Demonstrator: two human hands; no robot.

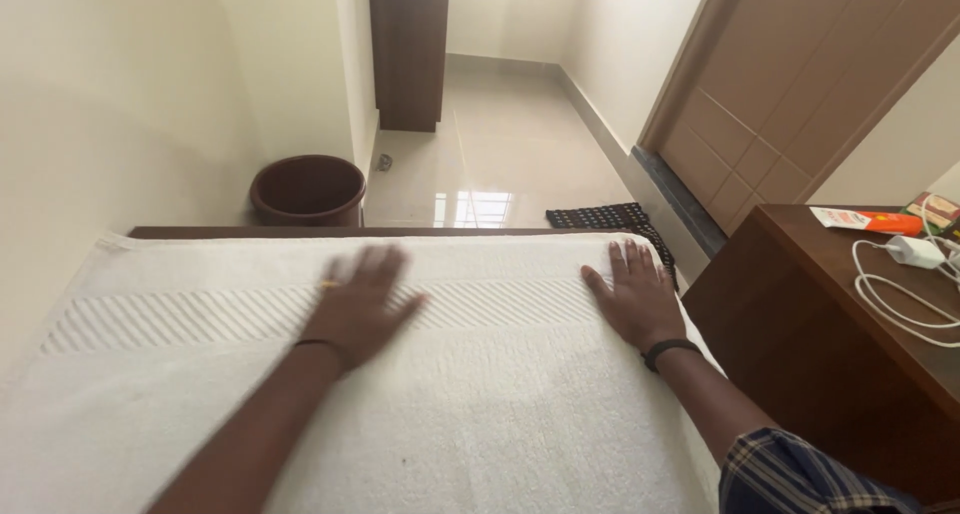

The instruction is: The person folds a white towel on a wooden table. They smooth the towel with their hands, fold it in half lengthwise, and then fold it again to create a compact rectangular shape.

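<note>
A white terry towel with a ribbed stripe band (480, 374) lies spread flat over a dark wooden surface, its long axis running left to right. Both hands press on it near the far edge: the left hand (358, 304), blurred, at the middle, the right hand (636, 296) at the right end, fingers (628, 259) spread flat, gripping nothing. On the brown tabletop (800, 274) at right lie a long orange-and-white package (865, 220) and a white charger cable (905, 289).

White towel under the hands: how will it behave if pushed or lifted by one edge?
Probably floppy: the towel lies flat and drapes over the surface's far edge. Pushed, it would likely bunch or wrinkle rather than slide whole; both hands, left hand and right hand, press flat on it. Its looped pile looks thick, so perhaps fairly heavy for cloth.
</note>
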